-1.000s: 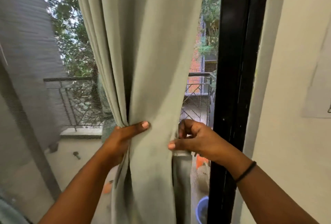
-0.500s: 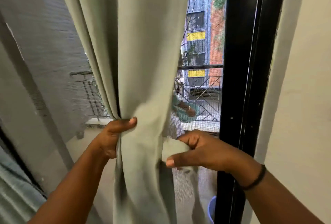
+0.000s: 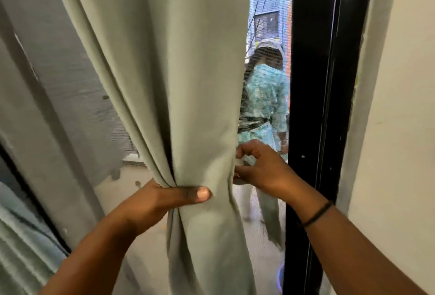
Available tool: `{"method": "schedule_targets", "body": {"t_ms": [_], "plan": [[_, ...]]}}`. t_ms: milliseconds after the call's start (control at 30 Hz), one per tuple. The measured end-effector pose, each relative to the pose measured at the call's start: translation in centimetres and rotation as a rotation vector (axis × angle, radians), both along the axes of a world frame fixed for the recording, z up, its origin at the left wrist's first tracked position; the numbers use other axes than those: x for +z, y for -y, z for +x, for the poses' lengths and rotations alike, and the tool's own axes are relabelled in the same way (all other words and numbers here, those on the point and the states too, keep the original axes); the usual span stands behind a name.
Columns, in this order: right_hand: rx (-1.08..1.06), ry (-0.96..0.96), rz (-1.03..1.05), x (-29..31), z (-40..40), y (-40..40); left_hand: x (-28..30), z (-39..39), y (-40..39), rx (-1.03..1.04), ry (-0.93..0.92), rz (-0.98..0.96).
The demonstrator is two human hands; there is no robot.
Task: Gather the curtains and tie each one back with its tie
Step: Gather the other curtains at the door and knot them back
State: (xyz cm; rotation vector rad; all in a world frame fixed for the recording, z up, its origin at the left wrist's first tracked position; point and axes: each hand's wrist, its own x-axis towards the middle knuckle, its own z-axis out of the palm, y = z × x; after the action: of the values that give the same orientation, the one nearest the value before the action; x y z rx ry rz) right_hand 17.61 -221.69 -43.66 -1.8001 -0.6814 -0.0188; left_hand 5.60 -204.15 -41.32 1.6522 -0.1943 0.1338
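Observation:
A sage-green curtain [image 3: 169, 63] hangs in front of a screened glass door and is bunched at waist height. My left hand [image 3: 164, 202] grips the gathered folds from the left, thumb pressed across the front. At the curtain's right edge my right hand [image 3: 261, 167] pinches a narrow strip of the same green cloth, the tie [image 3: 270, 214], whose loose end hangs down behind my wrist. The far side of the bunch is hidden.
A black door frame [image 3: 327, 106] stands just right of my right hand, with a cream wall [image 3: 400, 129] beyond it. A person in a teal patterned top [image 3: 266, 96] shows through the mesh. Grey cloth [image 3: 21, 243] lies at the lower left.
My left hand has tightened round the bunch, thumb further across the front. My right hand rose to the curtain's right edge with the tie. The view swung right and closer.

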Motion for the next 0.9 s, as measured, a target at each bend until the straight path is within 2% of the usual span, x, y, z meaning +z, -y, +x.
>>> {"method": "schedule_targets", "body": {"t_ms": [33, 133, 233, 333, 400, 467, 533, 600, 667, 700, 767, 833, 900], "plan": [[-0.021, 0.044, -0.034, -0.1, 0.3, -0.3, 0.2, -0.2, 0.5, -0.030, 0.008, 0.043], [-0.184, 0.292, -0.323, 0.0, 0.6, -1.6, 0.6, -0.2, 1.5, -0.050, 0.031, 0.129], [-0.263, 0.261, -0.432, 0.5, 0.0, -1.8, 0.7, 0.1, 1.6, -0.026, 0.042, 0.175], [-0.202, 0.117, -0.209, 1.0, -0.5, -1.0, 0.2, 0.5, 0.6, 0.068, 0.063, 0.199], [-0.226, 0.072, -0.039, 2.3, -1.4, -0.5, -0.3, 1.0, 0.0, 0.212, 0.084, 0.249], [-0.181, 0.015, 0.076, 3.9, -3.3, -0.9, -1.0, 1.6, -0.3, 0.470, 0.096, 0.415], [-0.052, -0.069, 0.082, 5.0, -6.2, -2.6, -1.3, 2.0, 0.2, 0.646, 0.139, 0.669], [-0.121, 0.001, -0.065, 5.0, -8.7, -5.3, -1.5, 2.1, 0.4, 0.598, 0.206, 0.935], [-0.361, 0.142, -0.209, 4.5, -9.8, -7.7, -1.8, 2.2, -0.1, 0.514, 0.244, 1.040], [-0.454, 0.172, -0.214, 4.2, -9.9, -8.4, -1.8, 2.0, -0.4, 0.496, 0.249, 1.064], [-0.545, 0.129, -0.086, 3.7, -9.4, -9.0, -2.0, 1.6, -1.9, 0.430, 0.320, 1.100], [-0.585, 0.057, 0.092, 3.2, -8.7, -8.6, -2.6, 0.9, -4.0, 0.306, 0.359, 0.999], [-0.634, 0.045, 0.143, 2.8, -8.2, -8.0, -3.2, 0.4, -6.5, 0.187, 0.351, 0.752]]}}
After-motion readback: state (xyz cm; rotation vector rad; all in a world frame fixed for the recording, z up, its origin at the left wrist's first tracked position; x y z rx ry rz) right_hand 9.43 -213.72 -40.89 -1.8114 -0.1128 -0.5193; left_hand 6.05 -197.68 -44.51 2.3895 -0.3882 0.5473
